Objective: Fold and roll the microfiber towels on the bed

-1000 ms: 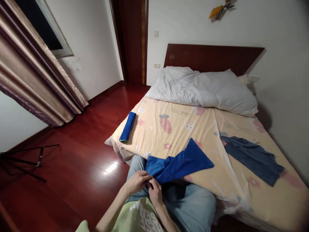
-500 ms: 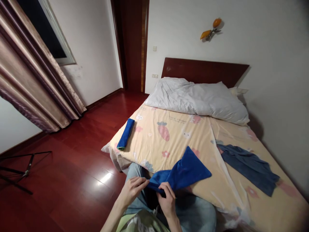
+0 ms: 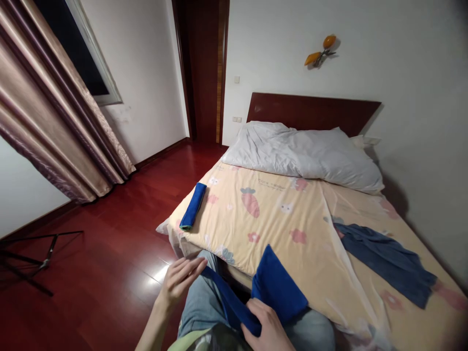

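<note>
Left hand (image 3: 183,279) pinches one end of blue cloth (image 3: 280,287); right hand (image 3: 269,325) grips it farther along. Cloth is at near edge of bed (image 3: 276,224). Rolled blue cloth (image 3: 193,206) lies on bed's left side, grey-blue cloth (image 3: 387,261) on its right.

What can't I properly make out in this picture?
All in the head view:
Left hand: its thumb's hold on the blue cloth, hidden by its own fingers.
Right hand: its wrist, cut off by the bottom edge.
Black stand: its remainder, cut off by the left edge.
Bedsheet: its lettering, too small and blurred to read.
</note>
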Action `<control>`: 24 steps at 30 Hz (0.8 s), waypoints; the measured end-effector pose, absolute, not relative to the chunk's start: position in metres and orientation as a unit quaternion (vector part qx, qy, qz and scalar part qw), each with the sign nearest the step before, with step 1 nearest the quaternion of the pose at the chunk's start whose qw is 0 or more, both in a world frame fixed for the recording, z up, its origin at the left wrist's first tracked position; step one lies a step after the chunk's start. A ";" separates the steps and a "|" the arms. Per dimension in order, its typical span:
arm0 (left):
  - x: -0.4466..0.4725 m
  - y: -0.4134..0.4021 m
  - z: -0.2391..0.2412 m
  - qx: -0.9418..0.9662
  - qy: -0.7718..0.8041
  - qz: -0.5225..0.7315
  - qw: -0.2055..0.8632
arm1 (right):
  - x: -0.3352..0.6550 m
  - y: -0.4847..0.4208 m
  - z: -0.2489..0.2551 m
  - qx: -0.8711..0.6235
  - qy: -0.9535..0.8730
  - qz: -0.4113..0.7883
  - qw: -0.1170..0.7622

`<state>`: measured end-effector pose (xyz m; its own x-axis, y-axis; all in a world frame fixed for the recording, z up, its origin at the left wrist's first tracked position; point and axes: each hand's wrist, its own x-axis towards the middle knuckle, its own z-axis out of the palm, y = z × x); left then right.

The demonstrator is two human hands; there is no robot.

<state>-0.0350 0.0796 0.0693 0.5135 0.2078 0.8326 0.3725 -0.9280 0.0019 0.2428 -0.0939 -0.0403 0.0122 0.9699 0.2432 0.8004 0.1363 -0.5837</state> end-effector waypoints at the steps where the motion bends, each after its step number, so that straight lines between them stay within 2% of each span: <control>1: -0.037 0.078 0.074 -0.862 -0.168 -0.467 0.101 | 0.245 -0.098 -0.040 -0.640 -0.692 0.144 0.300; 4: -0.043 0.071 0.086 -0.851 -0.184 -0.476 0.126 | 0.254 -0.102 -0.031 -0.656 -0.674 0.141 0.310; 10: -0.049 0.065 0.102 -0.808 -0.230 -0.517 0.163 | 0.280 -0.098 0.011 -0.629 -0.636 0.070 0.442; 14: -0.052 0.073 0.102 -0.794 -0.240 -0.525 0.191 | 0.285 -0.097 0.028 -0.622 -0.625 0.037 0.470; 18: -0.056 0.077 0.097 -0.766 -0.249 -0.552 0.216 | 0.276 -0.097 0.025 -0.628 -0.625 0.076 0.457; 24: -0.063 0.077 0.091 -0.746 -0.279 -0.566 0.212 | 0.258 -0.102 0.020 -0.649 -0.634 0.225 0.356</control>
